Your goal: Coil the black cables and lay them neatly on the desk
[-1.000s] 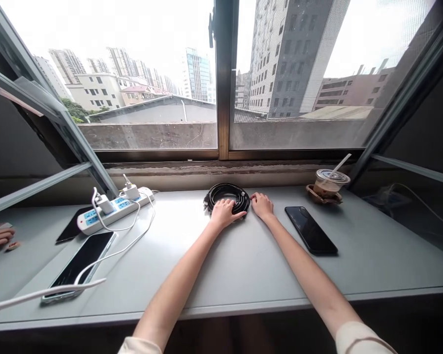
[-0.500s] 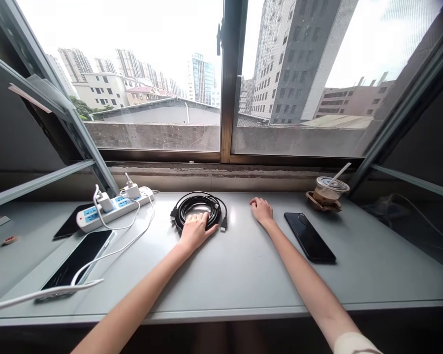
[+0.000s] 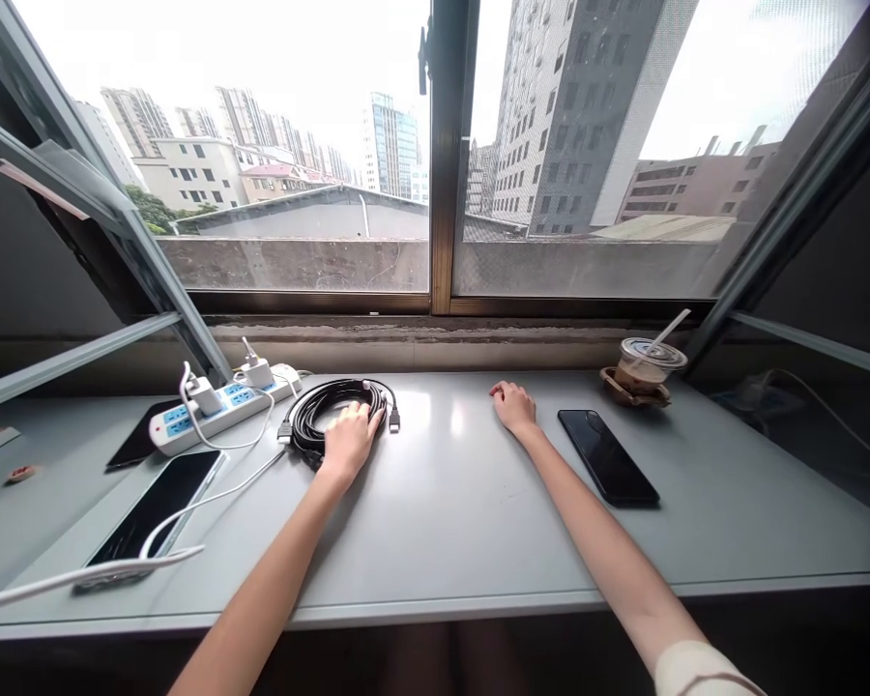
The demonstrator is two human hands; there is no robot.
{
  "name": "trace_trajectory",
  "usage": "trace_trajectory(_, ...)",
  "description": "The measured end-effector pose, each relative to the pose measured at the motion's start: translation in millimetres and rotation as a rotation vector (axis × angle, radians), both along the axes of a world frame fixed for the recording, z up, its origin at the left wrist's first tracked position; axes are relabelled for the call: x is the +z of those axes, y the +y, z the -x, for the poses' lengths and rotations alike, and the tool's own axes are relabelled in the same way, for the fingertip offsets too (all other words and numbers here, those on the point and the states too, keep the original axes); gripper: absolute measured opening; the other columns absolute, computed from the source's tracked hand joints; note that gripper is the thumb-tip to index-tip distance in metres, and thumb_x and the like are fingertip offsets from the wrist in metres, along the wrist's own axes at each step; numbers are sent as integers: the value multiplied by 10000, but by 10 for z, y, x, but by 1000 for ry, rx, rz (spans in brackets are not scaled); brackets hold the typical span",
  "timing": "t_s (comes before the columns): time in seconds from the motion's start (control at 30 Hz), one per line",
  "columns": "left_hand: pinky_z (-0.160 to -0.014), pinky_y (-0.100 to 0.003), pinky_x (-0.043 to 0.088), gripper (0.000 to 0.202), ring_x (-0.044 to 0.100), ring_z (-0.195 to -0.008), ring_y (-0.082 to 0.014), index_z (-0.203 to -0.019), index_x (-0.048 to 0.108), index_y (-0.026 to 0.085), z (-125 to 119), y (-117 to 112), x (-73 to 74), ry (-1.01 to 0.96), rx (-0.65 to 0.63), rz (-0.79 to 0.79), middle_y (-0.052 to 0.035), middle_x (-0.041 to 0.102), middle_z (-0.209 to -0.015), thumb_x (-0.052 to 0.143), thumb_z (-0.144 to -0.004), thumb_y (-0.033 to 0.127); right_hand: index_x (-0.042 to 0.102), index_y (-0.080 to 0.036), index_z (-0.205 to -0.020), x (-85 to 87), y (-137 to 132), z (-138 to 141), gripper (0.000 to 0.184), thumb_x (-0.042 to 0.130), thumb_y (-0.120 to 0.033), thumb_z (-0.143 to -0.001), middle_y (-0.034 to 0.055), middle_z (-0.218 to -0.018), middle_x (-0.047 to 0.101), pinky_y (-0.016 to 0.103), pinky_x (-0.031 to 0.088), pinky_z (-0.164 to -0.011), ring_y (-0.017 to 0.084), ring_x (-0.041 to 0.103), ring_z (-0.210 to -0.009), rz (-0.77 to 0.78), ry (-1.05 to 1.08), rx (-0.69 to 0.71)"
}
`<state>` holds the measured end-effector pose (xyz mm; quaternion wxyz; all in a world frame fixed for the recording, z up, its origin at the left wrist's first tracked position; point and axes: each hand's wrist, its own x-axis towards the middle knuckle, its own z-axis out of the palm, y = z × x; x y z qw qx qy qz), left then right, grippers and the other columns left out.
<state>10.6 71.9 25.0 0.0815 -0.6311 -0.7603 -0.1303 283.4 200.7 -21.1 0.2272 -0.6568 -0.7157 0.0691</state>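
A coiled black cable (image 3: 305, 418) lies on the grey-white table left of the middle, with a plug at its left side and a USB-type plug (image 3: 394, 420) sticking out at its right. My left hand (image 3: 349, 443) is on the near right part of the coil, fingers bent over the loops and thumb along the right edge. Some fingertips are hidden behind the hand. My right hand (image 3: 514, 406) rests on the tabletop near the back, its fingers loosely curled with nothing seen in them. Beside my right forearm lies a black phone (image 3: 607, 458).
A power strip (image 3: 224, 408) with white chargers stands back left. Another phone (image 3: 152, 507) lies before it, crossed by a white charging cable (image 3: 221, 497); a dark flat object (image 3: 136, 440) sits behind. At back right is a drink cup (image 3: 645, 365) with a straw, in a brown holder.
My left hand has slid the coiled cable left, closer to the power strip and the white cable. My right hand stays in place. The view has tilted slightly.
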Motion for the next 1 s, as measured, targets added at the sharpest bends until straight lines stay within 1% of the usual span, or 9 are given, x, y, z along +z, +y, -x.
trace_trajectory(0.2, -602, -262, 384, 373, 617, -809, -206, -860, 635, 191, 10, -14, 71, -106, 3, -96, -55, 624, -998, 322, -921, 386, 593, -156, -1020, 8, -9, -1, 238, 495, -331, -892, 64, -1074, 593, 403, 446, -884, 175, 557, -995, 3, 4, 2)
trace_trajectory(0.37, -553, -268, 360, 370, 613, -769, -214, -889, 619, 193, 38, -16, 126, -185, 54, -296, -63, 622, -1002, 322, -919, 410, 593, -157, -1020, 7, -10, -5, 237, 495, -330, -892, 65, -1080, 591, 407, 440, -892, 177, 553, -1003, 2, 5, 3)
trace_trajectory(0.43, -577, -281, 381, 404, 607, -774, -225, -921, 592, 172, 55, -4, 138, -216, 99, -411, -86, 613, -979, 273, -932, 419, 592, -157, -1024, 7, -9, -7, 239, 495, -332, -892, 65, -1085, 589, 407, 440, -892, 178, 552, -1005, 3, 5, 3)
trace_trajectory(0.53, -695, -307, 426, 458, 589, -855, -229, -951, 547, 135, 90, 9, 158, -250, 149, -578, -114, 593, -937, 166, -952, 388, 591, -157, -1031, 7, -7, -8, 242, 497, -331, -891, 67, -1092, 587, 408, 442, -892, 179, 553, -1007, 4, 8, 3)
trace_trajectory(0.6, -761, -317, 432, 457, 580, -863, -217, -928, 533, 133, 105, -10, 184, -271, 121, -715, -110, 585, -891, 146, -953, 374, 590, -156, -1036, 8, -6, -7, 244, 500, -329, -890, 68, -1095, 587, 411, 444, -892, 180, 554, -1009, 4, 12, 3)
trace_trajectory(0.7, -759, -313, 442, 394, 577, -795, -193, -894, 522, 156, 73, -82, 260, -303, 50, -879, -91, 574, -846, 198, -946, 375, 589, -155, -1040, 9, -7, -2, 246, 502, -329, -889, 68, -1097, 586, 413, 445, -892, 181, 555, -1010, 5, 24, 4)
trace_trajectory(0.83, -705, -294, 445, 329, 566, -708, -166, -880, 516, 175, -109, -166, 484, -349, 5, -986, -67, 561, -807, 246, -939, 352, 590, -154, -1029, 12, -8, 7, 246, 500, -335, -889, 66, -1086, 589, 410, 442, -889, 179, 555, -1000, 8, 43, 4)
trace_trajectory(0.93, -620, -254, 435, 296, 560, -633, -134, -858, 524, 181, -306, -156, 799, -479, -152, -1098, -31, 571, -742, 310, -930, 373, 592, -152, -1017, 20, -13, 12, 245, 500, -338, -889, 64, -1072, 592, 409, 441, -887, 178, 556, -994, 14, 62, 5)
trace_trajectory(1.0, -519, -211, 399, 290, 538, -548, -100, -878, 531, 184, -438, -117, 1065, -624, -245, -1072, 3, 557, -668, 336, -926, 394, 594, -152, -1010, 31, -24, 17, 241, 499, -338, -889, 64, -1070, 593, 413, 436, -893, 179, 554, -999, 20, 84, 7)
